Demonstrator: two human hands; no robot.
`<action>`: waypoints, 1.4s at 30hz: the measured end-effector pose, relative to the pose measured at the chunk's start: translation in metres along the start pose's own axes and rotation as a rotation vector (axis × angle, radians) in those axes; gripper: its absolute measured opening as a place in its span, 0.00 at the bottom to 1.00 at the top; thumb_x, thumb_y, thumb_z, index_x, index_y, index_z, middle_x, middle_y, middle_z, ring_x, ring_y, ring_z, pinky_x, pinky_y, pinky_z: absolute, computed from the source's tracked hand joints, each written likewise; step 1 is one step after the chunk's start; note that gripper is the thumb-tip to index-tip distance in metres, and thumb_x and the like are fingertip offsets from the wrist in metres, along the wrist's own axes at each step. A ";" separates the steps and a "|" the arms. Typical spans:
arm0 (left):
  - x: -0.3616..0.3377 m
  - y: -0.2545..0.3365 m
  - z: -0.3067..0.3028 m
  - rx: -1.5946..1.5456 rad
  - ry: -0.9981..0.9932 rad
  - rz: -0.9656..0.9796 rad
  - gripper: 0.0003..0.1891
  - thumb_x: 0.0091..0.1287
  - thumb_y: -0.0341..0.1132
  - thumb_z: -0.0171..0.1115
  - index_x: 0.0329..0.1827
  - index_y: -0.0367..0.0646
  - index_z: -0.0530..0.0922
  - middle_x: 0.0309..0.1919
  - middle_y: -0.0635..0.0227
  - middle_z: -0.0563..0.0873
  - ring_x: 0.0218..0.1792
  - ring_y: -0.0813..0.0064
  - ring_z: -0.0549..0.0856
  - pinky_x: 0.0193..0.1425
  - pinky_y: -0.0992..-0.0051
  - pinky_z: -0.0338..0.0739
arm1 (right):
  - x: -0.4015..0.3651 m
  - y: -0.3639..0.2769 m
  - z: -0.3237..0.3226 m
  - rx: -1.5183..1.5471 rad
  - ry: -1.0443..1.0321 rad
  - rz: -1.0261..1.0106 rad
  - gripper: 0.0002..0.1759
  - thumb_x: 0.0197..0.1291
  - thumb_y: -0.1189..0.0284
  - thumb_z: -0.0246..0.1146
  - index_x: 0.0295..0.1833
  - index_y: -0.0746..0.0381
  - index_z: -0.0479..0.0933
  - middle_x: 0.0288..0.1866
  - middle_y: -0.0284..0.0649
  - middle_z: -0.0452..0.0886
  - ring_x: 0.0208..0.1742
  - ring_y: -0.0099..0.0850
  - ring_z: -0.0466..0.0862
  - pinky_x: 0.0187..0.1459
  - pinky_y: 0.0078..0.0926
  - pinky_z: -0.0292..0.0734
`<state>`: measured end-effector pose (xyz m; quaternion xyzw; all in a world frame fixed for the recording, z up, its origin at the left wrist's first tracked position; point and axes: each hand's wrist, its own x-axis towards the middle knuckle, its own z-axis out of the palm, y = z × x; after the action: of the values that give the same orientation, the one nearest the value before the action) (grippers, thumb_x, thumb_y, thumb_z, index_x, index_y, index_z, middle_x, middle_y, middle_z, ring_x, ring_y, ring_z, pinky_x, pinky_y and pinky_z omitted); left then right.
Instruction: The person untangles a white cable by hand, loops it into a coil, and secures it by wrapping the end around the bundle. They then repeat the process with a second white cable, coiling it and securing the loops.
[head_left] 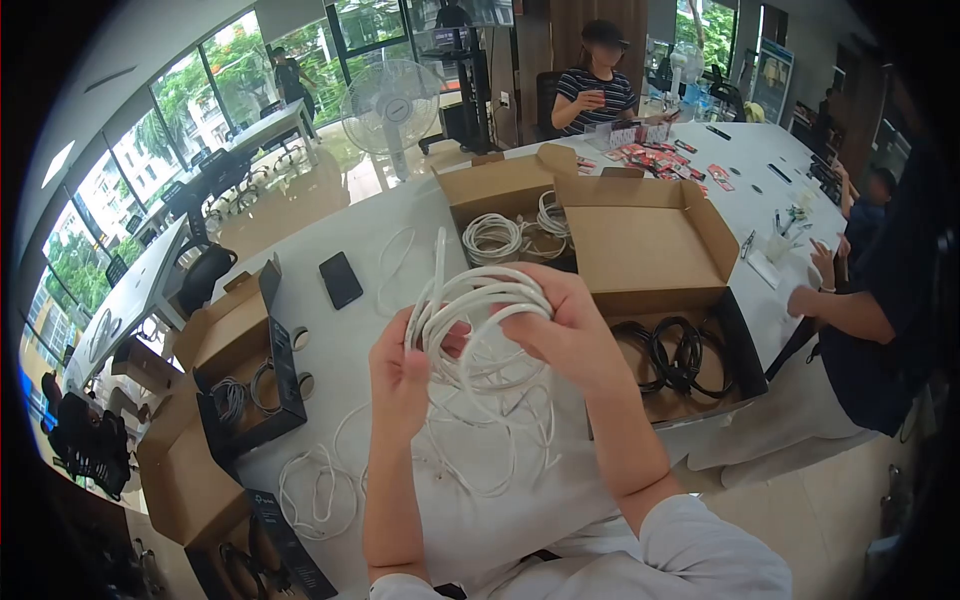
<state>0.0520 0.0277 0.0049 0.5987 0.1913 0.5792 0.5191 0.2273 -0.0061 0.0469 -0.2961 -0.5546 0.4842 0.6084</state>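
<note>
A thick coil of white cable (480, 310) is held up over the white table (300, 235). My left hand (402, 360) is closed round the coil's left side, and my right hand (560, 325) grips its right side. Below the coil, loose white cables (480, 450) lie tangled on the table, with another loop (318, 492) to the left. Beyond my hands, an open cardboard box (505, 190) holds coiled white cables (493, 237). At the right, an open box (650, 240) contains black cables (680, 357).
Left of the cables, open boxes (250, 415) (215, 510) hold grey and dark cables. A black phone (341, 280) lies near the far left edge. A person (597, 85) sits across the table; another person (865, 300) stands at the right. A fan (392, 108) stands behind.
</note>
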 end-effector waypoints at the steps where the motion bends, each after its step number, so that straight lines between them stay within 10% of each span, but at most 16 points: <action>1: 0.000 0.000 -0.003 -0.042 -0.014 -0.011 0.27 0.69 0.52 0.57 0.52 0.31 0.74 0.37 0.65 0.85 0.36 0.79 0.83 0.44 0.79 0.77 | 0.000 -0.002 -0.004 0.033 0.009 0.024 0.20 0.54 0.83 0.58 0.55 0.69 0.75 0.29 0.27 0.75 0.19 0.08 0.62 0.18 0.11 0.52; 4: 0.001 0.001 -0.017 0.245 0.023 -0.083 0.28 0.74 0.52 0.46 0.56 0.32 0.73 0.41 0.61 0.84 0.41 0.75 0.84 0.49 0.75 0.77 | 0.000 -0.003 -0.011 0.124 -0.006 0.070 0.17 0.57 0.80 0.59 0.54 0.67 0.76 0.27 0.24 0.73 0.20 0.08 0.60 0.19 0.11 0.50; 13: -0.006 -0.006 -0.011 0.122 0.139 0.124 0.30 0.72 0.52 0.52 0.65 0.34 0.66 0.58 0.58 0.78 0.49 0.73 0.81 0.55 0.71 0.76 | 0.003 0.005 -0.006 -0.037 -0.084 -0.025 0.18 0.60 0.79 0.59 0.57 0.67 0.74 0.34 0.28 0.77 0.27 0.08 0.68 0.24 0.09 0.60; 15: -0.011 0.005 -0.017 0.223 0.036 0.014 0.48 0.56 0.64 0.65 0.66 0.31 0.65 0.57 0.61 0.76 0.51 0.74 0.79 0.53 0.71 0.77 | 0.006 0.022 -0.015 -0.130 -0.188 -0.137 0.16 0.60 0.79 0.60 0.55 0.67 0.75 0.44 0.32 0.80 0.45 0.17 0.75 0.46 0.18 0.72; 17: -0.006 0.014 -0.012 0.372 -0.052 -0.078 0.55 0.41 0.66 0.74 0.64 0.31 0.67 0.49 0.65 0.79 0.49 0.76 0.80 0.52 0.75 0.76 | 0.008 0.021 -0.017 -0.293 -0.233 -0.230 0.16 0.56 0.80 0.59 0.52 0.68 0.75 0.42 0.40 0.82 0.44 0.22 0.78 0.47 0.23 0.74; 22: -0.006 0.015 -0.042 0.598 -0.314 -0.274 0.27 0.57 0.32 0.66 0.59 0.29 0.71 0.49 0.61 0.79 0.48 0.75 0.80 0.52 0.76 0.74 | -0.005 0.008 -0.009 -0.317 -0.304 -0.097 0.11 0.50 0.79 0.58 0.42 0.68 0.75 0.35 0.48 0.80 0.35 0.40 0.81 0.37 0.34 0.74; 28: -0.016 -0.003 -0.055 0.811 -0.217 0.219 0.31 0.59 0.39 0.66 0.62 0.31 0.69 0.55 0.57 0.76 0.58 0.67 0.75 0.64 0.69 0.65 | -0.011 0.005 0.002 -0.255 -0.290 -0.414 0.09 0.47 0.78 0.59 0.37 0.67 0.75 0.28 0.50 0.77 0.30 0.45 0.77 0.34 0.36 0.71; 32: -0.022 -0.013 -0.041 0.479 0.154 -0.008 0.36 0.56 0.40 0.68 0.65 0.31 0.66 0.61 0.53 0.73 0.63 0.63 0.71 0.69 0.66 0.60 | -0.012 0.008 0.004 -0.259 -0.290 -0.337 0.08 0.45 0.78 0.59 0.35 0.67 0.74 0.26 0.48 0.77 0.29 0.45 0.78 0.33 0.35 0.71; 33: -0.023 -0.003 -0.005 0.409 0.222 0.091 0.21 0.62 0.39 0.62 0.53 0.35 0.73 0.44 0.61 0.80 0.44 0.72 0.81 0.51 0.72 0.75 | -0.013 0.005 0.004 -0.289 -0.271 -0.330 0.08 0.45 0.78 0.58 0.34 0.67 0.74 0.25 0.48 0.77 0.29 0.44 0.78 0.33 0.36 0.71; 39: -0.023 0.011 0.011 0.017 0.197 -0.283 0.11 0.67 0.33 0.61 0.48 0.37 0.75 0.24 0.68 0.80 0.20 0.75 0.76 0.27 0.77 0.70 | -0.020 -0.009 -0.001 -0.145 -0.157 -0.168 0.09 0.44 0.77 0.55 0.32 0.71 0.71 0.23 0.51 0.77 0.26 0.46 0.78 0.29 0.38 0.71; 42: -0.023 0.006 -0.002 -0.160 -0.120 -0.317 0.07 0.68 0.33 0.60 0.42 0.40 0.75 0.20 0.74 0.72 0.14 0.82 0.66 0.23 0.81 0.60 | -0.016 0.000 -0.006 -0.270 -0.122 -0.180 0.10 0.43 0.76 0.56 0.32 0.72 0.69 0.23 0.52 0.76 0.26 0.48 0.79 0.28 0.39 0.71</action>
<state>0.0419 0.0068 -0.0023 0.5513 0.2051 0.4665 0.6606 0.2347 -0.0200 0.0389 -0.2944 -0.6746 0.3660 0.5694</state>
